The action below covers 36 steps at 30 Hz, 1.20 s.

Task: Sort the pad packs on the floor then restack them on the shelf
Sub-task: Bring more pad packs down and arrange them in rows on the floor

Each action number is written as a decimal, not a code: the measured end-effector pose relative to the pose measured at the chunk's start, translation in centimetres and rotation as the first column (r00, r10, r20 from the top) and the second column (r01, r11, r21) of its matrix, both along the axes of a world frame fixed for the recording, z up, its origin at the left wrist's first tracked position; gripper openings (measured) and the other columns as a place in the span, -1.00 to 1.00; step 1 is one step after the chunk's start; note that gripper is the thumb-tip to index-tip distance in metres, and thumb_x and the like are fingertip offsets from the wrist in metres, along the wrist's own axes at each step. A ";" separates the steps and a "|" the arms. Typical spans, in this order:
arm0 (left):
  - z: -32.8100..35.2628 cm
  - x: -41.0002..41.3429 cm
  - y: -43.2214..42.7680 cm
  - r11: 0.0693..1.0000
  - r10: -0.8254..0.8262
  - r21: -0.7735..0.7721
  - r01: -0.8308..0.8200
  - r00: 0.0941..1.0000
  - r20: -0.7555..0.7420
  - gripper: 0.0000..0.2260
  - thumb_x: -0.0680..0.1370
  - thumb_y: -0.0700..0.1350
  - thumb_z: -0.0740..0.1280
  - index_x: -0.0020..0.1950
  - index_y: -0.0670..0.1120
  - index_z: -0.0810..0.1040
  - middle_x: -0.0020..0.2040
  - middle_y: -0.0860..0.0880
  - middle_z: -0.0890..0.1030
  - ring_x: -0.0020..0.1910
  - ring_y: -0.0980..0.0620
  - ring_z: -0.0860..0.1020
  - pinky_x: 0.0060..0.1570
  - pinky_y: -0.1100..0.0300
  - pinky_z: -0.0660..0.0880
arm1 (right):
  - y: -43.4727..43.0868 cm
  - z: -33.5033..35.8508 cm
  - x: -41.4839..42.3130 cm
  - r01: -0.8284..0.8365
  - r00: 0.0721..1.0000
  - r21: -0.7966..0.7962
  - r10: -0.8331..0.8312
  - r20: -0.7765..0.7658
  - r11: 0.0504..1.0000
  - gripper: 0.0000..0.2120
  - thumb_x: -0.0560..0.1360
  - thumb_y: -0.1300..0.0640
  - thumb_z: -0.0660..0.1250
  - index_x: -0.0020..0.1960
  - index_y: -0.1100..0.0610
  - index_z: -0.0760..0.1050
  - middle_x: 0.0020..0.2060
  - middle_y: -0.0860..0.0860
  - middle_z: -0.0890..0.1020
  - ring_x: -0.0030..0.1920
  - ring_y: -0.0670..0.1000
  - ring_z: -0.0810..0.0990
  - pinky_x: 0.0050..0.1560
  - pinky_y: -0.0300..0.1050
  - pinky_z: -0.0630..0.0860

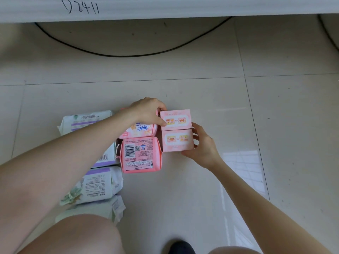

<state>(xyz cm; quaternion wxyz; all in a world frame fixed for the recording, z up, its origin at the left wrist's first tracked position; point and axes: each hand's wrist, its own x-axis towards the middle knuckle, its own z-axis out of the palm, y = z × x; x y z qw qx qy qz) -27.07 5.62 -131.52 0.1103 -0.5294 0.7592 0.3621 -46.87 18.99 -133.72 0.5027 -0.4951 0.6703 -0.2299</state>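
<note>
Two small pink pad boxes lie edge to edge on the floor tiles. My left hand [149, 111] grips the far pink box [177, 119] at its left edge, fingers curled over its top corner. My right hand [202, 143] holds the near pink box [178, 140] from the right, thumb under its near edge. Left of the boxes lie two soft pink pad packs: one with its barcode side up [140, 155], and one behind it [139, 130], partly under my left hand. Several white-and-purple pad packs [97, 186] lie further left, partly hidden by my left forearm.
A white shelf edge [165, 8] with handwritten marking runs along the top. A black cable [132, 55] curves over the floor beneath it. My knees and a dark shoe [180, 247] fill the bottom edge. Bare tile [275, 107] stretches right of the boxes.
</note>
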 end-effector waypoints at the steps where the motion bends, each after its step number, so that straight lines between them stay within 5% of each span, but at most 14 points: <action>1: 0.0 0.0 0.0 1.000 0.000 0.000 0.000 1.000 0.002 -0.63 0.38 0.09 0.50 0.14 0.08 0.59 0.10 0.08 0.61 0.10 -0.01 0.54 0.10 -0.03 0.50 | 0.0 0.0 0.0 0.001 1.000 -0.001 -0.001 -0.002 1.000 -0.18 0.27 0.27 0.53 0.45 0.05 0.28 0.11 -0.20 0.52 0.12 -0.13 0.53 0.13 -0.08 0.57; 12: 0.7 -0.1 0.8 0.991 -0.081 -0.097 0.093 0.990 0.118 -0.58 0.45 0.12 0.42 0.27 0.05 0.51 0.22 0.01 0.55 0.18 -0.06 0.50 0.14 -0.02 0.45 | 0.3 0.1 -0.2 -0.045 0.992 0.026 0.048 -0.119 0.999 -0.18 0.28 0.05 0.49 0.47 0.01 0.23 0.22 -0.11 0.54 0.23 -0.05 0.50 0.15 0.04 0.54; 19: 3.7 0.8 4.4 0.942 -0.066 -0.317 0.110 0.987 0.147 -0.40 0.53 0.11 0.32 0.51 -0.06 0.25 0.51 -0.10 0.26 0.45 -0.13 0.27 0.45 -0.10 0.12 | 2.5 3.9 -0.2 -0.174 0.915 0.031 0.173 -0.365 0.984 -0.23 0.46 0.05 0.38 0.55 0.12 0.07 0.49 0.02 0.28 0.44 0.09 0.28 0.33 0.06 0.36; 36: 26.2 2.4 15.3 0.963 -0.083 -0.214 0.163 0.938 0.337 -0.37 0.59 0.17 0.16 0.58 -0.03 0.04 0.59 -0.03 0.01 0.56 -0.04 -0.02 0.46 -0.17 -0.13 | 7.7 28.5 0.8 -0.413 0.580 0.226 0.446 -0.681 0.882 -0.37 0.60 -0.18 0.00 0.56 0.07 -0.04 0.54 0.08 0.11 0.52 0.13 0.09 0.47 0.19 0.04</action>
